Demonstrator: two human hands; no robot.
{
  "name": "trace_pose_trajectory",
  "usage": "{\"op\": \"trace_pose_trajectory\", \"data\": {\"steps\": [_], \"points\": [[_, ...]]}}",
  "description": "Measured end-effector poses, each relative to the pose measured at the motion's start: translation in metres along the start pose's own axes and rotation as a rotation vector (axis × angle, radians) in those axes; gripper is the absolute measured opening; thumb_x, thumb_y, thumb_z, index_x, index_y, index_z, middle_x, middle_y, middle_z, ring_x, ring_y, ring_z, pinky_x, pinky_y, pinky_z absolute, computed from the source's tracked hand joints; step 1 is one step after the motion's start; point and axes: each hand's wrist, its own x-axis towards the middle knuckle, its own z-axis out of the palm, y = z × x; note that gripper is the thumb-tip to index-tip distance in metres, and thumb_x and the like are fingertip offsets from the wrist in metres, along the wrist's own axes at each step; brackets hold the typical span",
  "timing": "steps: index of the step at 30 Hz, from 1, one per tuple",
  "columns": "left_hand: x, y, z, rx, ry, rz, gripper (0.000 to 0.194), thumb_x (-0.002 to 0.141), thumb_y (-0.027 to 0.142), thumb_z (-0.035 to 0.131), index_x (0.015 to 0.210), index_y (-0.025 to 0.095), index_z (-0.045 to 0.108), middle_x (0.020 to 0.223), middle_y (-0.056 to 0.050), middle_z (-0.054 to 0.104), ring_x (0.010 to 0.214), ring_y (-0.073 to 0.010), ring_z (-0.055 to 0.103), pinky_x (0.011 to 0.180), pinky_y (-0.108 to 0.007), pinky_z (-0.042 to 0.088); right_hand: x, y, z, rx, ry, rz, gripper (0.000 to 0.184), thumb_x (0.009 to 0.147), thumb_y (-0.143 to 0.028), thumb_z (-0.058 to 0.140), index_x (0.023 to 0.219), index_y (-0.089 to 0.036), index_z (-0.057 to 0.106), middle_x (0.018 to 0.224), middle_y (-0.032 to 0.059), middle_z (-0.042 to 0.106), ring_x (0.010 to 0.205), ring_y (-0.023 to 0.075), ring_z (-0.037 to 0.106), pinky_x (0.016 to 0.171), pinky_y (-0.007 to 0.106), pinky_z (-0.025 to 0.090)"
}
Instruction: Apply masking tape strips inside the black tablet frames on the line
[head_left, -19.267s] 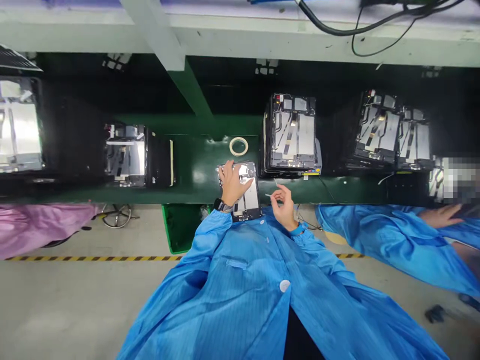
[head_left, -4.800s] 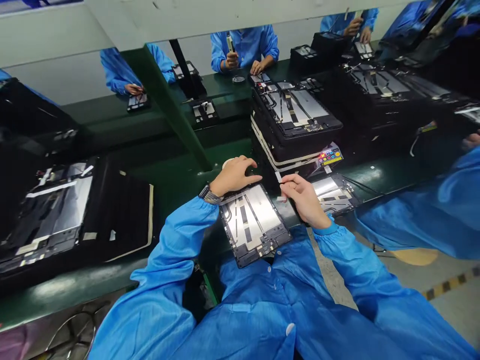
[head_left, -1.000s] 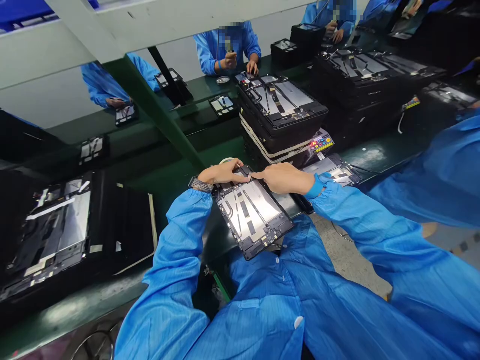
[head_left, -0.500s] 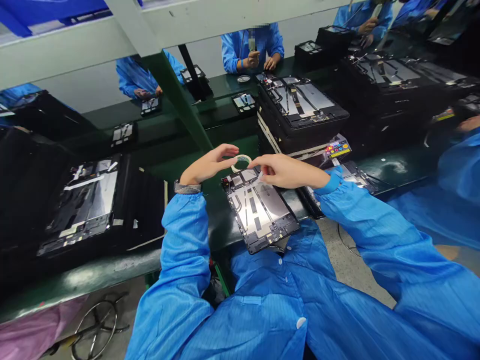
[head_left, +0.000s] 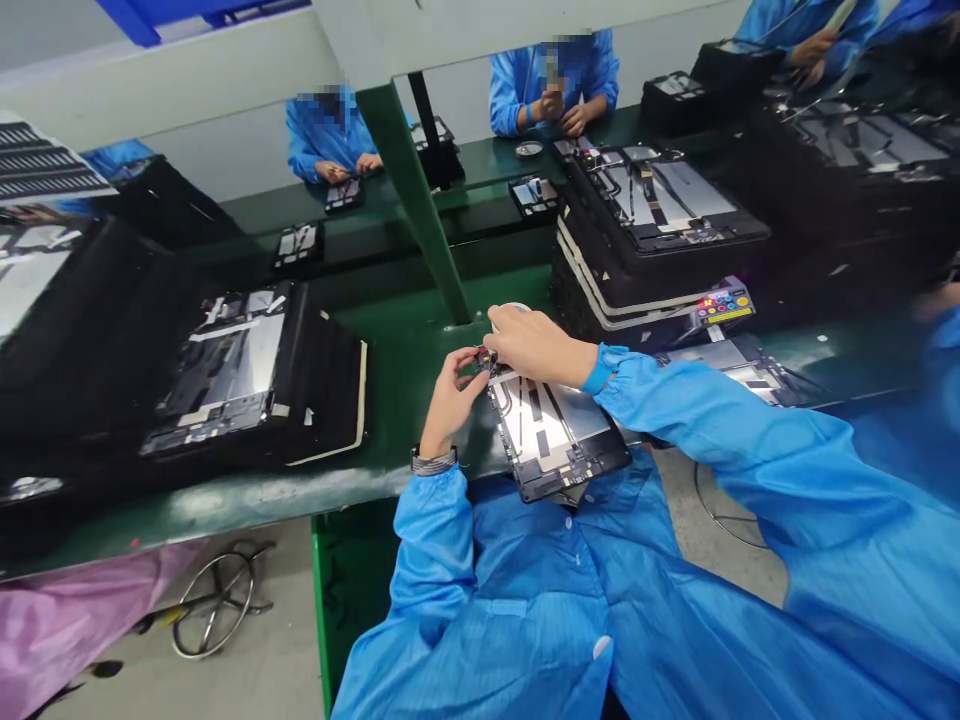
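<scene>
The gutted tablet [head_left: 551, 425] lies at the near edge of the green workbench [head_left: 397, 340], the left hand [head_left: 450, 405] pinching its fingertips together at the tablet's top corner, while the right hand [head_left: 536, 345] curves, fingers together, just beside a tape roll [head_left: 514, 307].

A tablet frame [head_left: 555, 430] lies on the bench [head_left: 405, 330] before stacked panels [head_left: 660, 210].

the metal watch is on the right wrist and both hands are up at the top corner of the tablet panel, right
No, the metal watch is on the left wrist, not the right, as the head view shows. The rest stands: the left hand and right hand are both up at the top corner of the tablet panel.
</scene>
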Motion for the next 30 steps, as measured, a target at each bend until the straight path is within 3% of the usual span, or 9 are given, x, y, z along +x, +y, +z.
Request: {"op": "trace_pose_trajectory", "data": {"steps": [3, 5, 9, 12, 16, 22, 30], "points": [[-0.001, -0.003, 0.007, -0.042, 0.064, -0.002, 0.037, 0.088, 0.033, 0.077, 0.122, 0.028, 0.062, 0.136, -0.008, 0.065, 0.136, -0.0267, 0.059, 0.108, -0.042, 0.053, 0.004, 0.001, -0.001, 0.012, 0.053, 0.032, 0.023, 0.101, -0.01, 0.048, 0.114, -0.013, 0.067, 0.123, 0.0197, 0.055, 0.109, 0.0302, 0.053, 0.082, 0.038, 0.045], [-0.003, 0.001, 0.009, -0.029, 0.092, 0.014, 0.029, 0.088, 0.032, 0.076, 0.114, 0.026, 0.064, 0.13, -0.007, 0.067, 0.13, -0.0259, 0.062, 0.107, -0.041, 0.053, 0.003, 0.006, -0.001, 0.073, 0.101, 0.081, 0.031, 0.098, -0.008, 0.049, 0.125, -0.015, 0.063, 0.127, 0.0188, 0.053, 0.11, 0.03, 0.052, 0.084, 0.04, 0.047], [-0.012, 0.019, 0.013, 0.154, 0.136, 0.033, 0.011, 0.09, 0.029, 0.072, 0.1, 0.024, 0.07, 0.129, -0.008, 0.067, 0.128, -0.0272, 0.062, 0.105, -0.043, 0.051, -0.005, 0.016, 0.001, 0.364, 0.216, 0.156, 0.06, 0.092, -0.008, 0.05, 0.151, -0.019, 0.044, 0.134, 0.0163, 0.047, 0.108, 0.0271, 0.057, 0.088, 0.042, 0.053], [-0.015, 0.031, 0.017, 0.269, 0.151, 0.036, 0.009, 0.089, 0.026, 0.072, 0.098, 0.025, 0.073, 0.129, -0.008, 0.066, 0.129, -0.0283, 0.061, 0.108, -0.046, 0.048, -0.012, 0.016, 0.007, 0.62, 0.264, 0.081, 0.07, 0.088, -0.009, 0.052, 0.156, -0.023, 0.04, 0.134, 0.0119, 0.046, 0.109, 0.0234, 0.061, 0.094, 0.041, 0.057], [-0.013, 0.034, 0.019, 0.303, 0.18, 0.045, 0.006, 0.086, 0.024, 0.075, 0.092, 0.025, 0.073, 0.126, -0.008, 0.066, 0.127, -0.0288, 0.062, 0.112, -0.048, 0.047, -0.015, 0.01, 0.02, 0.764, 0.224, -0.034, 0.076, 0.083, -0.009, 0.06, 0.156, -0.024, 0.043, 0.134, 0.0106, 0.047, 0.114, 0.0234, 0.063, 0.103, 0.044, 0.056], [-0.012, 0.033, 0.02, 0.277, 0.212, -0.005, 0.005, 0.085, 0.024, 0.076, 0.089, 0.024, 0.075, 0.125, -0.008, 0.066, 0.124, -0.0294, 0.064, 0.104, -0.047, 0.05, -0.006, 0.014, 0.032, 0.718, 0.184, -0.087, 0.079, 0.08, -0.003, 0.058, 0.156, -0.022, 0.045, 0.133, 0.0115, 0.05, 0.123, 0.0271, 0.057, 0.108, 0.049, 0.051], [-0.006, 0.032, 0.02, 0.334, 0.229, 0.019, 0.002, 0.085, 0.024, 0.075, 0.084, 0.024, 0.074, 0.117, -0.007, 0.067, 0.12, -0.0278, 0.065, 0.11, -0.046, 0.048, 0.006, 0.021, 0.037, 0.806, 0.117, -0.085, 0.074, 0.08, -0.002, 0.058, 0.152, -0.021, 0.051, 0.116, 0.0067, 0.057, 0.093, 0.0186, 0.059, 0.09, 0.037, 0.056]]}}
